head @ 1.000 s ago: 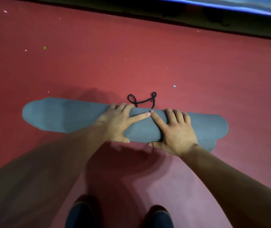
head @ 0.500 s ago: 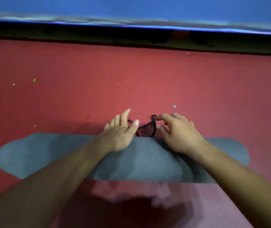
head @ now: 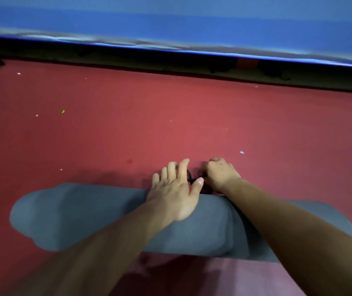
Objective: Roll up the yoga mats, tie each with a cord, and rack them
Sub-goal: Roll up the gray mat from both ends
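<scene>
Yoga mat (head: 74, 216): grey, rolled, lying crosswise on the floor in the lower half of the frame, left end rounded and bare, right end partly hidden under a forearm. Black cord (head: 190, 178): short stretch visible just beyond the mat's far edge at frame centre, between the two hands, rest hidden. Left hand (head: 176, 189): palm down over the mat's far edge, fingers straight and spread, reaching past the roll toward the floor, thumb tip just beside the cord, nothing held. Right hand (head: 221, 174): just right of the left, beyond the mat, fingers curled downward at the cord; cannot tell whether the cord is pinched, grip hidden behind the back of the hand. Both forearms: bare, entering from the lower corners and crossing over the roll. Red floor (head: 128, 135): under and around the mat, scattered with small specks, one green (head: 63, 111) at upper left, one light blue (head: 242, 152) right of centre. Dark strip (head: 170, 60): along the floor's far edge. Blue wall (head: 170, 18): across the top of the frame.
</scene>
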{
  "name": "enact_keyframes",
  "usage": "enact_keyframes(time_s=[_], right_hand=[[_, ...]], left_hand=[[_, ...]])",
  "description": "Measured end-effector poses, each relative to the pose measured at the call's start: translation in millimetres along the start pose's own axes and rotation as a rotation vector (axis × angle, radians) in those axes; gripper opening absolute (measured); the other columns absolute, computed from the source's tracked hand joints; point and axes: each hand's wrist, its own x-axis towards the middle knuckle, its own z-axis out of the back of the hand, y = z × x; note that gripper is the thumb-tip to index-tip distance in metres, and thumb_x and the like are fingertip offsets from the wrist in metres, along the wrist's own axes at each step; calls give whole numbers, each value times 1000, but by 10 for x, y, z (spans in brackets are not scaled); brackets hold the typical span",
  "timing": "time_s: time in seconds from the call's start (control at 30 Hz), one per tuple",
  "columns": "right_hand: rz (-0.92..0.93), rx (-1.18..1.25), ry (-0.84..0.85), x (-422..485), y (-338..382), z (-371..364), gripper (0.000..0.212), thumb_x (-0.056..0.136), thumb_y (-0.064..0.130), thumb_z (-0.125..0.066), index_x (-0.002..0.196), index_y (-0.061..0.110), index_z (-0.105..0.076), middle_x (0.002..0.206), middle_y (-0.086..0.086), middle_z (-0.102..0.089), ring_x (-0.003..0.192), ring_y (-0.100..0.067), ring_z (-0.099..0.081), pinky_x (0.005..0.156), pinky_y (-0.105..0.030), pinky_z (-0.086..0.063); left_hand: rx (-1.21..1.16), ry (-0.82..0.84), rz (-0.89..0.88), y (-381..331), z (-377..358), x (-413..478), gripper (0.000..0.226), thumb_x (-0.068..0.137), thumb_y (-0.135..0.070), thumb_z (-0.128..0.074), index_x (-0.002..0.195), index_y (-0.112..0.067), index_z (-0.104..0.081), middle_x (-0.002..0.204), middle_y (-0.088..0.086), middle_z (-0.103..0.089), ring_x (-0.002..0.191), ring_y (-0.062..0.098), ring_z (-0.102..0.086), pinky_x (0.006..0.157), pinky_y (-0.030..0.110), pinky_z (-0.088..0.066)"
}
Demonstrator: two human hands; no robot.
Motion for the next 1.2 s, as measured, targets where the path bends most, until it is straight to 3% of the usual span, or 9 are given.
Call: enact_keyframes(time_s=[0.13,0.27,0.37,0.47,0.7,0.8,0.9,1.07,1.2], right_hand=[[39,-51,-82,-2,-8,31,25,95,38,-59,114,27,-70,119,-5,-51,119,-30,-43,96,-40,-34],[88,438,-213,-295,-115,241,12,99,38,-61,94,28,-63,90,8,-68,93,-21,-62,85,-35,-43],[233,734,-287,-784,-236,379,9,101,28,-62,92,30,-63,78,14,-68,74,-10,-64,75,-32,-53],[256,815,-310,-1237,-331,381,9,102,21,-60,96,24,-66,72,19,-63,66,-2,-57,67,-23,-46],[-226,596,-680,-1998,-627,-123,14,103,33,-55,91,26,-57,75,12,-61,72,-3,-56,64,-15,-37],[-270,338,-767,-2159,-746,-364,22,105,33,-49,94,19,-61,83,3,-62,80,-21,-56,71,-36,-42],[-254,207,-858,-2173,-816,-600,24,104,32,-46,94,17,-62,80,0,-55,77,-28,-53,70,-43,-40],[-306,238,-931,-2122,-780,-636,23,105,31,-47,95,17,-62,84,1,-50,77,-26,-47,71,-36,-27],[-309,265,-932,-2180,-756,-645,32,107,36,-38,97,19,-64,86,3,-52,79,-24,-47,70,-36,-29]], left_hand=[[-12,-34,-7,5,9,37,66,99,-63,-16,156,-28,-8,148,-1,-28,136,19,-30,111,40,-22],[-1,-220,-114,20,7,-7,80,89,-72,-5,154,-28,-18,155,1,-26,142,19,-25,113,40,-19],[-45,-479,-395,9,1,8,74,97,-69,-23,154,-22,-31,160,9,-33,147,27,-30,114,47,-29],[-44,-569,-682,-118,1,65,84,94,-65,-45,156,-14,-22,162,16,-28,152,31,-25,116,48,-29],[-25,-236,-910,-292,-41,-3,77,93,-67,-43,158,-37,-12,166,1,-13,136,21,-33,109,36,-32],[119,-183,-1174,-366,-19,85,53,103,-50,-39,153,-32,-36,158,0,-34,138,17,-38,110,30,-31],[173,-76,-1345,-455,27,175,36,105,-35,-41,133,-25,-61,137,-6,-58,126,15,-52,102,32,-40],[156,-199,-1150,-1013,40,16,40,101,-46,-28,101,-19,-57,82,-2,-65,78,25,-63,71,37,-45],[-65,-227,-739,-1590,-221,-34,55,93,-59,-27,117,-13,-47,99,10,-65,91,34,-61,82,42,-41]])
